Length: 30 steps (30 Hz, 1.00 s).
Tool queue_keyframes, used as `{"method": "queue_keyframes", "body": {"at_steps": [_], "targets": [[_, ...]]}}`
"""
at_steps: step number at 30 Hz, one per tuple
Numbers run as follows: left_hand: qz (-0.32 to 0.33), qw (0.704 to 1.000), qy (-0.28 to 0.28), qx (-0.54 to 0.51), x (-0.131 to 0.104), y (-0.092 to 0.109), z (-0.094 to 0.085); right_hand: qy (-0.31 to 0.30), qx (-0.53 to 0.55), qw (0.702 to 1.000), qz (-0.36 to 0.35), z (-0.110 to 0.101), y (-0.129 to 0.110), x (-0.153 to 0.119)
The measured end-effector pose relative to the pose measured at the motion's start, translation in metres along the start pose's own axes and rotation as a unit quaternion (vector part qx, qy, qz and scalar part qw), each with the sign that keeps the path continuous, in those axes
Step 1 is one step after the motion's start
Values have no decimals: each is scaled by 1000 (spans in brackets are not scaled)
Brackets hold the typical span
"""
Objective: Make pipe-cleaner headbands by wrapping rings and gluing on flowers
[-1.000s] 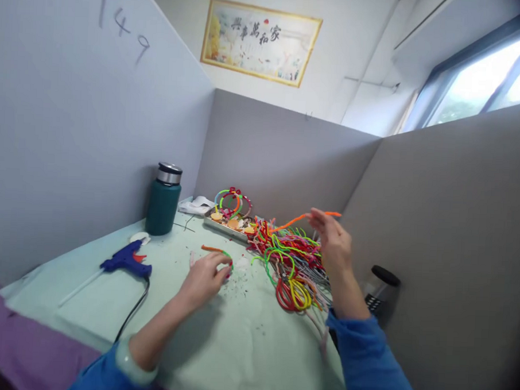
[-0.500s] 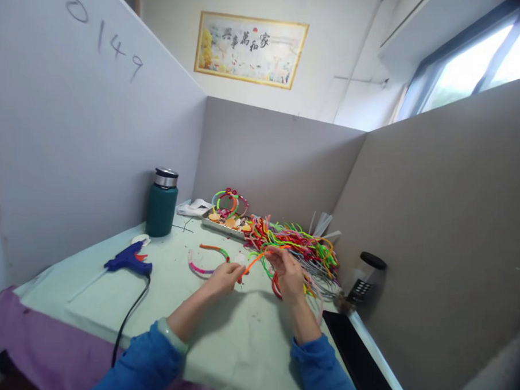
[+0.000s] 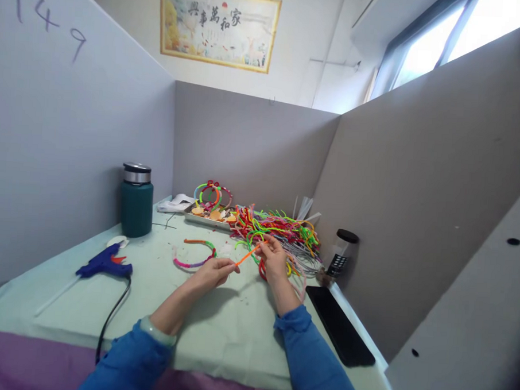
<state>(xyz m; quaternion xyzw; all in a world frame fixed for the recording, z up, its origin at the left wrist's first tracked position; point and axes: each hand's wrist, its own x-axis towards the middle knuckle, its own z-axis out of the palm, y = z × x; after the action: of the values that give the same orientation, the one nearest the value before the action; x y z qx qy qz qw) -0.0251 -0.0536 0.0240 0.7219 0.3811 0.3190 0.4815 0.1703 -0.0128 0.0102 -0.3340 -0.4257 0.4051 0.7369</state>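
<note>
An orange pipe cleaner (image 3: 247, 256) stretches between my two hands above the table. My left hand (image 3: 216, 272) pinches its lower end. Higher up and to the right, my right hand (image 3: 273, 257) closes its fingers on the other end. Beyond my left hand lies a headband wrapped in coloured pipe cleaner (image 3: 190, 265), forming an open curve of purple, pink, green and orange. Past my right hand spreads a heap of pipe cleaners (image 3: 280, 224) in red, green, yellow, pink and grey.
At left lie a blue glue gun (image 3: 104, 263) with a black cord and a green bottle (image 3: 136, 204). A metal tray (image 3: 207, 220) with finished-looking coloured rings is at the back. To the right are a black flat slab (image 3: 339, 325) and a clear jar (image 3: 342, 253). Grey partitions surround the table.
The camera view has shifted right, so everything sits further left. The orange pipe cleaner is now drawn straighter between my hands, and both hands still grip it.
</note>
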Motion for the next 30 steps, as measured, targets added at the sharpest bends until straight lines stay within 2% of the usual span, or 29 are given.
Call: {"method": "queue_keyframes", "body": {"at_steps": [2, 6, 10, 12, 14, 16, 19, 21, 23, 26, 28, 30], "targets": [[-2, 1000, -4, 5, -1, 0, 1, 6, 5, 1000, -1, -3, -2, 1], [-38, 999, 31, 12, 1, -3, 1, 7, 4, 1000, -15, -9, -9, 3], [-9, 999, 51, 7, 3, -4, 0, 3, 19, 1000, -14, -13, -14, 4], [-6, 1000, 26, 17, 0, -2, 0, -2, 25, 999, -22, -13, -17, 2], [-18, 999, -26, 30, -4, 1, 1, -25, 33, 999, -24, -12, -19, 0], [-21, 996, -77, 41, -8, 4, 3, -54, 46, 997, -5, -9, -22, -3], [-8, 993, -103, 50, -10, 4, 6, -104, 63, 992, 43, -3, -25, -7], [-3, 997, -57, 54, -7, 2, 5, -146, 65, 984, 81, 3, -25, -11], [20, 997, 49, 50, -2, -2, 3, -189, 57, 972, 125, 8, -24, -16], [126, 970, 202, 48, 3, -6, -2, -247, 37, 949, 192, 14, -23, -23], [218, 941, 241, 89, 3, -6, -5, -279, 25, 933, 226, 16, -20, -27], [291, 918, 225, 150, 1, -5, -4, -304, 7, 918, 255, 17, -15, -28]]}}
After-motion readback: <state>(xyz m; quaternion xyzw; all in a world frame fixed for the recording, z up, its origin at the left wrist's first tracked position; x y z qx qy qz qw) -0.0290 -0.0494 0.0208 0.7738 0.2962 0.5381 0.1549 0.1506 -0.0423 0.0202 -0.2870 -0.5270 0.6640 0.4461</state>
